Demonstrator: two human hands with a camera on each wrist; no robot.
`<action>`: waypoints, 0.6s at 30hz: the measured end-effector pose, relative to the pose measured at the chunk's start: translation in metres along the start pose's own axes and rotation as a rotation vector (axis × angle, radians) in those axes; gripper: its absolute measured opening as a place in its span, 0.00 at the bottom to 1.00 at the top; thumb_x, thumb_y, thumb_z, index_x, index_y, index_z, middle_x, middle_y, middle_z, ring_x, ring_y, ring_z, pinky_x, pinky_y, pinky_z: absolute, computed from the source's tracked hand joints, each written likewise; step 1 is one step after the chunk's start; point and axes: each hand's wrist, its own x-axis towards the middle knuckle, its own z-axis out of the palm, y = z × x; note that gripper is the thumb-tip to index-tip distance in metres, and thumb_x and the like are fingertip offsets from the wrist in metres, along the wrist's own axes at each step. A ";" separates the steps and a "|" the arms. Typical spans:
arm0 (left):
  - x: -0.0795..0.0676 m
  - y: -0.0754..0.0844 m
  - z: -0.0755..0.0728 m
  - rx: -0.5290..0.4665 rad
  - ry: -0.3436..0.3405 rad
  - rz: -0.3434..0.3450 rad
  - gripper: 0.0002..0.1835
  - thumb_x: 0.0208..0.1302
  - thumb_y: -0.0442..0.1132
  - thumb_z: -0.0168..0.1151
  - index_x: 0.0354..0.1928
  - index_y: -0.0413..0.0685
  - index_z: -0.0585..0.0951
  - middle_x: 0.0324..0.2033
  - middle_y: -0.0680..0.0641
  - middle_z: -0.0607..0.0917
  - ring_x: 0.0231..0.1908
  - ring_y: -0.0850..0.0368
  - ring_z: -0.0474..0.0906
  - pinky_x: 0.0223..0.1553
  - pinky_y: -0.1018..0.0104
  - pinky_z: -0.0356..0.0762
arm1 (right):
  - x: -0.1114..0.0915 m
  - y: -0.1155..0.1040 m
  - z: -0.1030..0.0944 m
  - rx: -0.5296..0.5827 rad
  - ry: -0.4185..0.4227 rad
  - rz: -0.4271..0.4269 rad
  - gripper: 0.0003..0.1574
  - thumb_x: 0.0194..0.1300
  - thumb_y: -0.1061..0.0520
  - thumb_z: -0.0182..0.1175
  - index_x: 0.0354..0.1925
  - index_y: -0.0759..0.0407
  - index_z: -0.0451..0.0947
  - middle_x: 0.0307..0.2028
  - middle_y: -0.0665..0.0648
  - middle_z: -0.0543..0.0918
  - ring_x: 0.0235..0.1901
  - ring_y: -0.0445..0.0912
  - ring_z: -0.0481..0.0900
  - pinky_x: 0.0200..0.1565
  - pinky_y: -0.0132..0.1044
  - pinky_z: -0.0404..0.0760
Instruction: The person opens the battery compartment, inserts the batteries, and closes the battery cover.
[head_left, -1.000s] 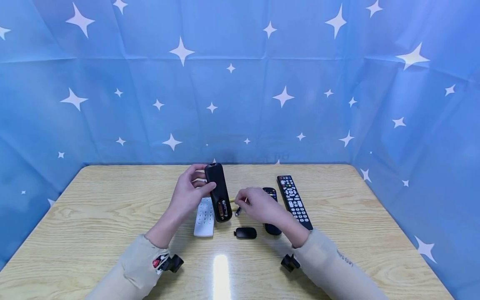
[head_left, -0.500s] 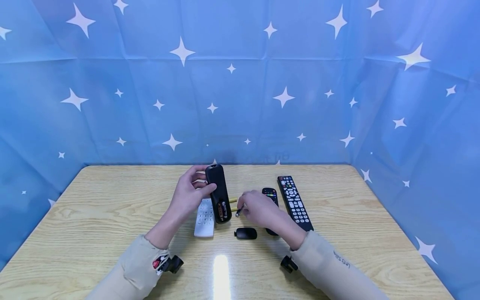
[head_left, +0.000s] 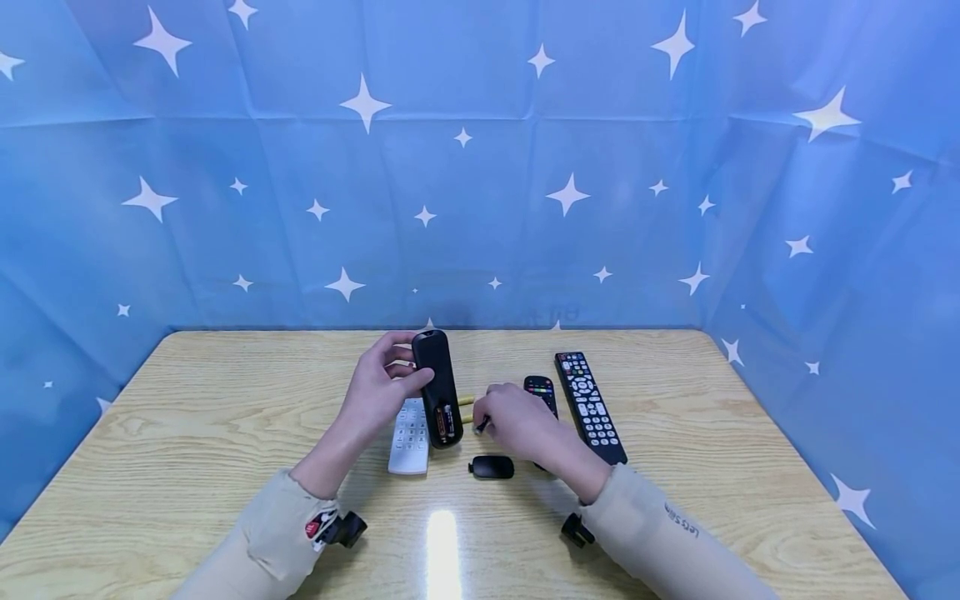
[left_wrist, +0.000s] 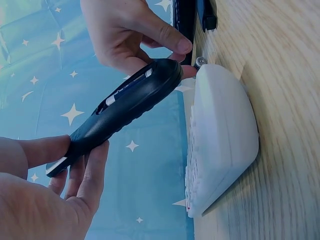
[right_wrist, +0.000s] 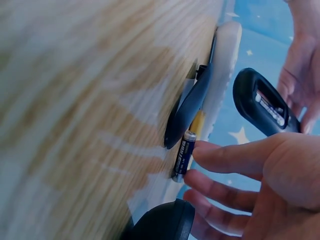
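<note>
My left hand (head_left: 386, 382) grips a black remote control (head_left: 435, 375) by its upper end, its back turned up. The battery compartment is uncovered, and at least one battery (right_wrist: 265, 105) shows in it. Low over the table, my right hand (head_left: 517, 418) pinches a loose dark-and-silver battery (right_wrist: 184, 156) at the tips of thumb and index finger. It lies close to or on the tabletop; I cannot tell if it touches. A small black battery cover (head_left: 492, 467) lies in front of this hand. Beneath the held remote is a white remote control (head_left: 408, 442).
Two slim yellow objects (head_left: 467, 419) lie between the hands. A smaller black remote (head_left: 542, 390) is partly hidden by the right hand. Farther right lies a long black remote (head_left: 590, 404) with white buttons. A starred blue curtain (head_left: 480, 167) stands behind the wooden table (head_left: 225, 400).
My right hand has moved slightly down and nearer with the battery, over the tabletop. The left hand and the black remote have barely moved.
</note>
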 end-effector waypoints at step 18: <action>0.000 0.002 0.001 -0.015 -0.004 -0.004 0.26 0.62 0.21 0.68 0.62 0.40 0.76 0.44 0.36 0.82 0.38 0.53 0.83 0.38 0.62 0.86 | 0.003 -0.002 0.006 -0.118 -0.032 0.036 0.09 0.63 0.65 0.71 0.36 0.51 0.85 0.35 0.49 0.76 0.36 0.45 0.77 0.34 0.41 0.81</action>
